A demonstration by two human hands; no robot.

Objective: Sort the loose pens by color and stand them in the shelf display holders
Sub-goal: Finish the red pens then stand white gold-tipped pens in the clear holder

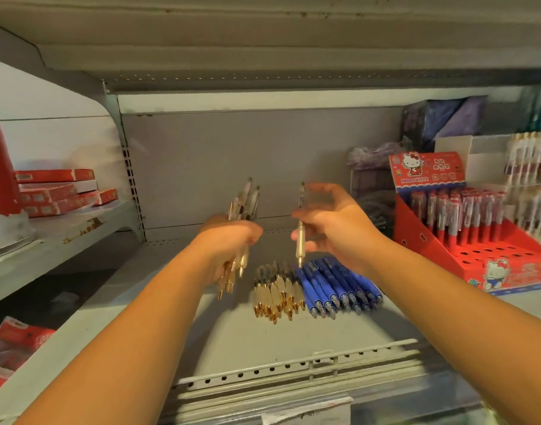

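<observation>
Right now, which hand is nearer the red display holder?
Right. The right hand, holding a pen, is left of the red display holder; the left hand, gripping pens, is farther left.

"HELLO KITTY" on red display box

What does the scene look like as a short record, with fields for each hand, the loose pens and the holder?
left hand: grips a bundle of gold-tipped pens
right hand: holds a single gold-tipped pen, upright
shelf: gold-tipped pile beside blue pens, lying flat
red display holder: right side, partly filled, front holes empty
</observation>
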